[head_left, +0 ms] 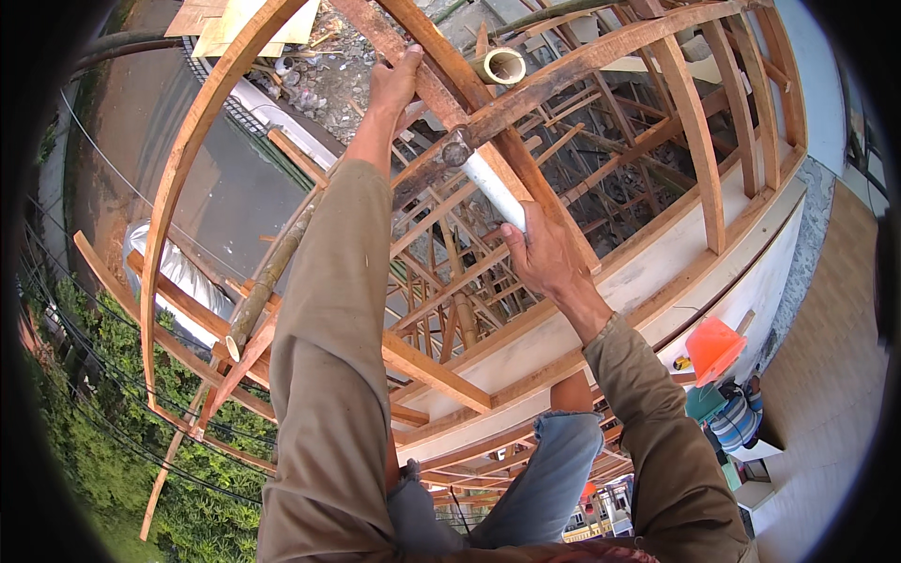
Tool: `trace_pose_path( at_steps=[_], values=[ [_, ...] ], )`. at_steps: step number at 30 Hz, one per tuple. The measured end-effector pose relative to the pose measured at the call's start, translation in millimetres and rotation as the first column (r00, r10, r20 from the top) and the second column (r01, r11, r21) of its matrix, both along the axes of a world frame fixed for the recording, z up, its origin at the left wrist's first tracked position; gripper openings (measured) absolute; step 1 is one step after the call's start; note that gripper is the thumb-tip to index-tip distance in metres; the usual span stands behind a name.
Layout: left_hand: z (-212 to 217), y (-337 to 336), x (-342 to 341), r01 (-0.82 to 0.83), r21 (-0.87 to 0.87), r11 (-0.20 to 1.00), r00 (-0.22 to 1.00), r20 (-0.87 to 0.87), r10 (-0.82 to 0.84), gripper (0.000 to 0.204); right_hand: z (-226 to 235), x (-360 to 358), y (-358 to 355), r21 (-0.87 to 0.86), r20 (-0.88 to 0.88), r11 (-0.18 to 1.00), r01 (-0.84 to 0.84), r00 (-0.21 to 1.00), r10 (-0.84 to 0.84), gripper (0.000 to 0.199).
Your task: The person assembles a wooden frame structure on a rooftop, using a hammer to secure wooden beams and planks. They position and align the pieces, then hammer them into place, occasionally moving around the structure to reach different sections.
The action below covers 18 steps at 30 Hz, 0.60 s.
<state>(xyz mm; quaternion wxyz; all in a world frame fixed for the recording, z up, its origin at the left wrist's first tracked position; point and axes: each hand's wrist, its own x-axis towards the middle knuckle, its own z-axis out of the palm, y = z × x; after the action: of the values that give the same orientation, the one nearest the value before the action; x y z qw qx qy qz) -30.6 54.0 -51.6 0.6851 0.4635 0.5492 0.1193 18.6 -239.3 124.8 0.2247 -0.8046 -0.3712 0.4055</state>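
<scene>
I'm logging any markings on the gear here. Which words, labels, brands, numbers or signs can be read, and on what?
None can be read in this picture.
White-handled hammer in the right hand: no legible marking.
Timber at the left hand: no legible lettering.
Orange object and the small things near it: too small or blurred to tell.

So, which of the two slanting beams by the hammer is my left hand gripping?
The left beam: your left hand grips it. The right beam runs alongside, nearer the bamboo.
</scene>
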Motion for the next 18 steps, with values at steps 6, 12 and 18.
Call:
trace_pose_path(
  at_steps=[6, 12, 18],
  values=[
    [-6.9, 2.0, 0.7, -0.020, -0.035, 0.999, 0.999, 0.049, 0.022, 0.053, -8.3, -2.8, 17.8, 0.144, 0.142, 0.978, -0.153, 0.981, 0.133, 0.028],
    [14.9, -4.8, 5.1, -0.028, -0.136, 0.990, 0.999, 0.025, 0.032, 0.055, -15.6, -6.3, -4.1, -0.016, -0.153, 0.985, 0.171, 0.973, -0.171, 0.030],
    [34.9, 4.2, -28.0, 0.105, 0.092, 0.990, 0.949, -0.308, -0.072, 0.078, 26.2, -54.8, -145.4, -0.105, -0.302, 0.968, 0.228, 0.920, -0.250, 0.028]
  ],
)
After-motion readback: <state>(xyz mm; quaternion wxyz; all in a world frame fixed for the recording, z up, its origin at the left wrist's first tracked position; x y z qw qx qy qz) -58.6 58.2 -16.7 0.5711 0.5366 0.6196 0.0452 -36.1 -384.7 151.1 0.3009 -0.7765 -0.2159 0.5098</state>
